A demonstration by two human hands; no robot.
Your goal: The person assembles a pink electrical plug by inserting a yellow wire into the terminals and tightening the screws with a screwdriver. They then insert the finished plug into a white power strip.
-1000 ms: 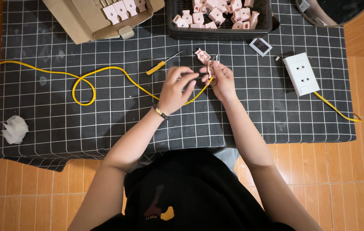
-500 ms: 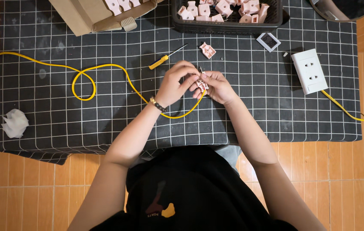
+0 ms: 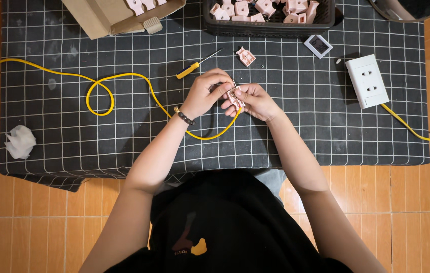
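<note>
My left hand and my right hand meet over the middle of the black checked table. Between their fingertips they pinch a small pink plastic socket part. A yellow cable runs from under my hands, loops to the left and ends near the table's left edge. A second pink part lies just beyond my hands. A yellow-handled screwdriver rests left of it.
A black crate of several pink parts stands at the far edge, with a cardboard box to its left. A white wall socket with its own yellow lead lies right. A small framed plate and a crumpled white tissue are also there.
Both hands have drawn a little nearer to my body with the pink part. The second pink part now lies apart from them on the cloth.
</note>
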